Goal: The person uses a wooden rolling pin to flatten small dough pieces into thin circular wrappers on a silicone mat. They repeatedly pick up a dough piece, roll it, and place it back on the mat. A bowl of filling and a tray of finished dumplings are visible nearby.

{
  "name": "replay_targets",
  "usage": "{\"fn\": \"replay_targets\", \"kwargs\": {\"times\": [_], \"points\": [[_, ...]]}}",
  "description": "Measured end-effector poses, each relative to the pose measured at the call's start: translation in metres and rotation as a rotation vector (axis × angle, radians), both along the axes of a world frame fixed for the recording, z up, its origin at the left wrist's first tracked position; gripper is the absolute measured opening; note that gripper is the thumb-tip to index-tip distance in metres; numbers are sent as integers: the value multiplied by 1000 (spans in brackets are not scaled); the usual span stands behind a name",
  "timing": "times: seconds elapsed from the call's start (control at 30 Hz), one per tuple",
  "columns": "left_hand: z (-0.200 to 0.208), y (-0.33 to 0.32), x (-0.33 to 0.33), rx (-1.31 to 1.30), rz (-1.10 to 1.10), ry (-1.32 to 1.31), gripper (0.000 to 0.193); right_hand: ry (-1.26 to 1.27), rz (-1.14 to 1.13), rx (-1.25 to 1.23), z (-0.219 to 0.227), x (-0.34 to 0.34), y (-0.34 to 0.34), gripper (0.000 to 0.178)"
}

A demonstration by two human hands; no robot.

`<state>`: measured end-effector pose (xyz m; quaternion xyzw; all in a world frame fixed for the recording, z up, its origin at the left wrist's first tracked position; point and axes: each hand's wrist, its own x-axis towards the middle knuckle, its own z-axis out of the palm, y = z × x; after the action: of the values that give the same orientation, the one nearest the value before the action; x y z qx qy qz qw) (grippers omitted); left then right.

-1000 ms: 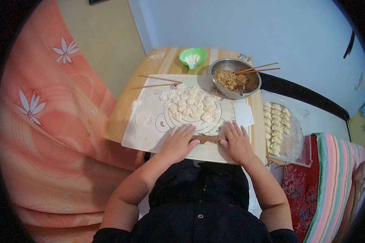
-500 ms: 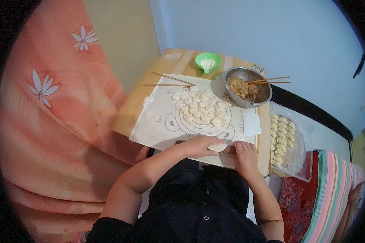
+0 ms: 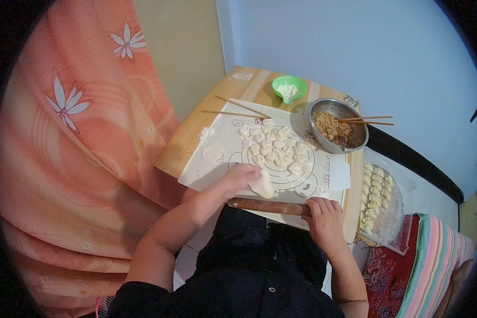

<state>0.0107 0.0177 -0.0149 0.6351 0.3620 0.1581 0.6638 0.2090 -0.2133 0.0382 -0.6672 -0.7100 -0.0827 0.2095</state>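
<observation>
1. Left hand (image 3: 242, 177): fingers closed on a dough wrapper (image 3: 263, 186), pinched at its left edge; the hand is slightly blurred.
2. Dough wrapper: pale, thin, hanging to the right of the left hand's grip; above the rolling pin (image 3: 265, 205); whether its lower edge meets the mat (image 3: 199, 172), one cannot tell.
3. Right hand (image 3: 324, 212): fingers clasped over the right end of the rolling pin.
4. Rolling pin: brown; extending leftward from the right hand's grip, along the mat's near edge; its left end lies below the left hand.
5. Dumplings (image 3: 275, 148): white, clustered on the mat; beyond the left hand's grip and to its right.
6. Scraper (image 3: 339, 172): white, flat; just beyond the right hand.
7. Metal bowl (image 3: 358, 147): holding brownish filling (image 3: 327, 126) and a pair of chopsticks; well beyond the right hand.
8. Green bowl (image 3: 289, 99): white powder inside; far beyond both grips.
9. Loose chopsticks (image 3: 233, 113): two; beyond the left hand.
10. Clear tray (image 3: 403, 233): yellowish dumplings in rows; to the right of the right hand.
</observation>
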Motion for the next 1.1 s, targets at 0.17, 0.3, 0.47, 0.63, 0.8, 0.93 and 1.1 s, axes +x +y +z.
{"fn": "replay_targets", "kwargs": {"times": [0.17,0.3,0.47,0.63,0.8,0.93,1.1], "points": [[-15,73,-58,186,389,-75,32,144,-122,-31,-18,14,-20,41],[-32,86,-66,1084,347,254,32,302,-298,-47,-28,29,-42,41],[-22,28,5,1224,42,282,34,555,-465,27,-41,34,-50,39],[-10,-21,28,1197,-243,543,39,679,-509,77,-51,41,-62,37],[-9,-93,24,1176,-294,473,62,757,-526,70,-60,42,-68,34],[-14,-99,24,1260,-342,522,72,686,-503,2,-53,36,-62,31],[-12,-75,3,1191,-262,286,58,573,-478,-17,-48,28,-35,33]]}}
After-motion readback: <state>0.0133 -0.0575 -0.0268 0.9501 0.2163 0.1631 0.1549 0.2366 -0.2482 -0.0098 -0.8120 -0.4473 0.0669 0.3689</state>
